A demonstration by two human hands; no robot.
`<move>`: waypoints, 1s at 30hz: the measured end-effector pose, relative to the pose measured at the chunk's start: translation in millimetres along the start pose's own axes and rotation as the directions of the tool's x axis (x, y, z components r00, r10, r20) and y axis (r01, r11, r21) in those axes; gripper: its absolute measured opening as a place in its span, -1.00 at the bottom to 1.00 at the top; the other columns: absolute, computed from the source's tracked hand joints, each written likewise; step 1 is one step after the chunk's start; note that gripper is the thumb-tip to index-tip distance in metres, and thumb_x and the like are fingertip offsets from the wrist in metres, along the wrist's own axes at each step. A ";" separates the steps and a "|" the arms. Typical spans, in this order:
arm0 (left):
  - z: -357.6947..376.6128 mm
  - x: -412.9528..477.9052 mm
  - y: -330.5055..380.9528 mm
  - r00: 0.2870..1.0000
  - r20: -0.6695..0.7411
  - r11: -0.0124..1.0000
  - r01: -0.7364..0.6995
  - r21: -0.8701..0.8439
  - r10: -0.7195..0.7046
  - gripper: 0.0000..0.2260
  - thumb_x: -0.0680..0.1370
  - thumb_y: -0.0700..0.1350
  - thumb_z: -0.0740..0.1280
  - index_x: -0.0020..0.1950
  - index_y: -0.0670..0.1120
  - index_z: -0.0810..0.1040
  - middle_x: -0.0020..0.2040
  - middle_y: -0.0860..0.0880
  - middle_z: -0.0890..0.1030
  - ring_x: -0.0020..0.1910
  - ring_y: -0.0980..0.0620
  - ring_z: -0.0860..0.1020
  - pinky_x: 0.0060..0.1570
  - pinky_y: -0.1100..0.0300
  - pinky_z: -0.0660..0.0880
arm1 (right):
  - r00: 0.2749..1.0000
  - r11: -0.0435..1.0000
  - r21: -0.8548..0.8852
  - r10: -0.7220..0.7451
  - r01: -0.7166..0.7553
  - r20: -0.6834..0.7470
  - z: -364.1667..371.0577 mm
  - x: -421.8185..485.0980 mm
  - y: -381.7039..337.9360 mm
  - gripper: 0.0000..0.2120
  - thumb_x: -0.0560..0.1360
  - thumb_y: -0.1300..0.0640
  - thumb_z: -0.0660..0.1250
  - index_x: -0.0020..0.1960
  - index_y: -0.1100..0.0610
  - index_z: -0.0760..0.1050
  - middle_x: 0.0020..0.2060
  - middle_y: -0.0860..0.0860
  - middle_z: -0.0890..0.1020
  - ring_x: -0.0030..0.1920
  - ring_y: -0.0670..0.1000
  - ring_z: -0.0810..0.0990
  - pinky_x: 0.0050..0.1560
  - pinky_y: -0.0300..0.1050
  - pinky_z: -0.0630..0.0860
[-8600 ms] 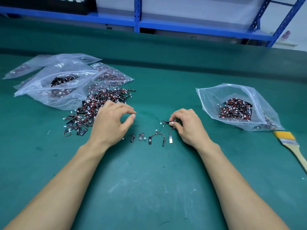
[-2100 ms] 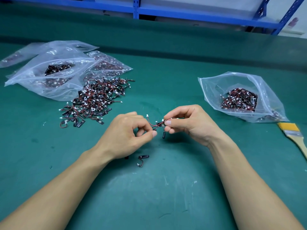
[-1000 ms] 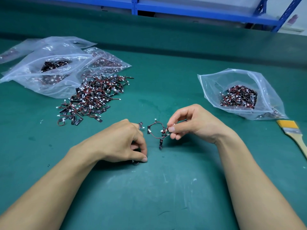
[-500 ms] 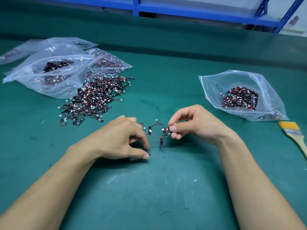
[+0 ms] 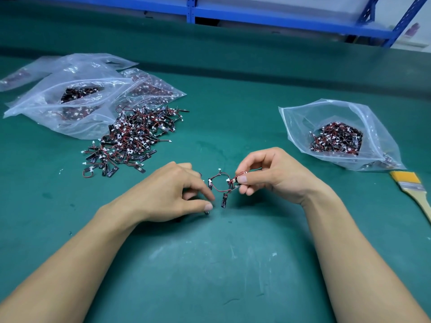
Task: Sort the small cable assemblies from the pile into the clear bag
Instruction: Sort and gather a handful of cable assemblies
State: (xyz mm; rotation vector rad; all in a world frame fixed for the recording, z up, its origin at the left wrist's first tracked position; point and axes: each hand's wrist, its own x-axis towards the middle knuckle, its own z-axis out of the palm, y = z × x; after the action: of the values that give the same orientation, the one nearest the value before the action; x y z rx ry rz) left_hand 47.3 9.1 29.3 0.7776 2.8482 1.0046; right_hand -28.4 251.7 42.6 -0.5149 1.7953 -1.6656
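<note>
Fingers (image 5: 242, 179) of right hand (image 5: 275, 176): thumb and forefinger pinched on a bunch (image 5: 224, 200) of cable assemblies, held just above the table (image 5: 210, 264), one tab dangling, one wire looped open. Fingers (image 5: 205, 206) of left hand (image 5: 163, 194): thumb and forefinger closed low on a lone piece (image 5: 206, 213) at the table, just left of the bunch; piece mostly hidden, grip judged a pinch.

Procedure, as judged:
1. Lift piece by its flat tab, not by the thin wire.
2. Bring to the right pinch and lay tab alongside tabs already held.
3. Ease right thumb only enough to admit the tab, then re-pinch; slack grip likely to spill the bunch.
4. Avoid threading piece through the open loop; tangle probable.
5. Carry bunch to bag (image 5: 363, 117), well apart at right, near brush (image 5: 412, 185).

Pile (image 5: 133, 138): far left, touching spare bags (image 5: 70, 73).
</note>
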 end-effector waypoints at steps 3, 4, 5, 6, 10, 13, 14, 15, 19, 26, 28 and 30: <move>2.4 2.1 1.1 0.995 -0.094 0.998 0.022 -0.050 -0.027 -0.81 0.46 0.15 0.43 -0.02 0.10 0.71 -0.44 0.13 0.40 -0.27 0.16 0.43 -0.11 0.10 0.47 | 1.000 0.999 0.043 -0.025 0.025 0.000 1.8 0.3 -0.4 -0.87 0.38 0.33 0.49 -0.22 0.11 0.68 -0.33 0.13 0.65 -0.32 0.05 0.67 -0.28 -0.22 0.58; 4.6 2.6 2.4 0.995 -0.097 0.997 0.027 -0.069 -0.034 -0.81 0.46 0.13 0.45 -0.02 0.09 0.71 -0.44 0.12 0.39 -0.27 0.16 0.43 -0.11 0.09 0.47 | 0.999 0.998 0.053 -0.034 0.034 -0.002 2.7 0.5 -0.4 -0.87 0.39 0.33 0.48 -0.22 0.11 0.68 -0.33 0.13 0.64 -0.32 0.05 0.66 -0.28 -0.22 0.58; 7.3 2.8 4.3 0.994 -0.102 0.995 0.030 -0.097 -0.040 -0.85 0.47 0.11 0.47 -0.03 0.09 0.71 -0.44 0.11 0.40 -0.27 0.15 0.43 -0.11 0.09 0.47 | 0.999 0.997 0.060 -0.043 0.043 -0.001 3.7 0.6 -0.5 -0.87 0.39 0.33 0.48 -0.22 0.11 0.68 -0.33 0.13 0.65 -0.32 0.05 0.66 -0.28 -0.22 0.58; 10.1 3.2 5.8 0.992 -0.112 0.990 0.034 -0.133 -0.050 -0.93 0.48 0.07 0.49 -0.07 0.13 0.70 -0.45 0.11 0.40 -0.27 0.13 0.43 -0.13 0.12 0.45 | 0.999 0.996 0.065 -0.053 0.053 0.002 4.8 0.9 -0.5 -0.87 0.40 0.32 0.47 -0.21 0.10 0.68 -0.33 0.14 0.65 -0.32 0.05 0.66 -0.28 -0.22 0.58; 16.6 4.9 6.5 0.977 -0.167 0.964 0.090 -0.252 -0.135 -0.65 0.48 -0.09 0.52 -0.39 0.29 0.53 -0.51 0.08 0.40 -0.23 0.10 0.53 -0.09 0.14 0.48 | 0.996 0.992 0.084 -0.089 0.090 -0.011 8.8 1.6 -1.0 -0.86 0.41 0.32 0.47 -0.22 0.09 0.68 -0.31 0.13 0.66 -0.31 0.06 0.65 -0.28 -0.21 0.57; 19.1 4.7 6.2 0.968 -0.169 0.921 0.112 -0.373 -0.186 -0.66 0.45 -0.06 0.51 -0.46 0.01 0.47 -0.43 -0.09 0.49 -0.09 0.10 0.65 -0.12 0.23 0.46 | 0.993 0.989 0.090 -0.112 0.115 -0.034 10.7 1.9 -0.9 -0.86 0.40 0.32 0.48 -0.22 0.09 0.68 -0.31 0.13 0.66 -0.31 0.06 0.67 -0.29 -0.21 0.57; 19.0 4.8 6.2 0.965 -0.168 0.907 0.120 -0.405 -0.202 -0.65 0.44 -0.03 0.49 -0.47 -0.04 0.44 -0.39 -0.15 0.52 -0.09 0.13 0.65 -0.15 0.27 0.45 | 0.992 0.989 0.082 -0.121 0.124 -0.042 11.4 2.0 -0.9 -0.86 0.39 0.32 0.48 -0.22 0.09 0.68 -0.31 0.14 0.67 -0.31 0.07 0.67 -0.29 -0.21 0.57; 18.8 5.2 6.5 0.962 -0.168 0.899 0.129 -0.418 -0.216 -0.66 0.43 -0.02 0.48 -0.48 -0.02 0.44 -0.37 -0.19 0.53 -0.11 0.12 0.65 -0.17 0.26 0.45 | 0.990 0.988 0.073 -0.130 0.134 -0.052 11.9 2.0 -1.1 -0.86 0.39 0.32 0.49 -0.22 0.09 0.68 -0.30 0.14 0.67 -0.31 0.07 0.68 -0.29 -0.20 0.58; 15.6 7.1 11.1 0.963 -0.136 0.885 0.151 -0.441 -0.233 -0.73 0.45 0.00 0.48 -0.44 0.18 0.57 -0.37 -0.32 0.40 -0.27 -0.24 0.51 -0.21 -0.05 0.45 | 0.982 0.984 0.052 -0.166 0.171 -0.089 12.7 1.8 -2.8 -0.86 0.38 0.32 0.50 -0.23 0.09 0.68 -0.28 0.12 0.68 -0.29 0.08 0.70 -0.29 -0.21 0.59; 17.9 6.1 14.4 0.958 -0.107 0.858 0.183 -0.479 -0.264 -0.90 0.40 0.08 0.47 -0.29 0.10 0.68 -0.42 -0.25 0.26 -0.39 -0.04 0.27 -0.31 -0.11 0.45 | 0.977 0.977 -0.076 -0.203 0.197 -0.072 13.6 -1.7 -5.3 -0.90 0.35 0.19 0.56 -0.23 0.04 0.66 -0.25 0.12 0.70 -0.25 0.12 0.72 -0.28 -0.18 0.59; 19.6 5.7 12.7 0.956 -0.098 0.852 0.197 -0.485 -0.277 -0.86 0.40 0.08 0.48 -0.24 0.03 0.69 -0.45 -0.14 0.23 -0.41 -0.01 0.24 -0.37 -0.06 0.40 | 0.977 0.973 -0.124 -0.204 0.195 -0.060 13.0 -2.1 -5.0 -0.91 0.35 0.17 0.56 -0.22 0.04 0.66 -0.26 0.11 0.70 -0.26 0.09 0.71 -0.28 -0.17 0.57; 19.1 5.4 12.4 0.958 -0.098 0.863 0.193 -0.467 -0.268 -0.83 0.40 0.09 0.48 -0.23 0.00 0.69 -0.48 -0.08 0.23 -0.42 -0.01 0.22 -0.39 0.04 0.28 | 0.977 0.963 -0.185 -0.206 0.193 -0.049 11.4 -2.1 -4.6 -0.91 0.36 0.18 0.56 -0.23 0.04 0.67 -0.29 0.09 0.69 -0.31 0.00 0.65 -0.30 -0.19 0.54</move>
State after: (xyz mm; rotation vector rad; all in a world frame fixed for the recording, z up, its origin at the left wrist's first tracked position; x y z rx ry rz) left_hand 51.7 31.0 22.3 0.3132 2.5641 1.6640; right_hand -19.8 244.1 47.4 -0.7494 2.0117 -1.6783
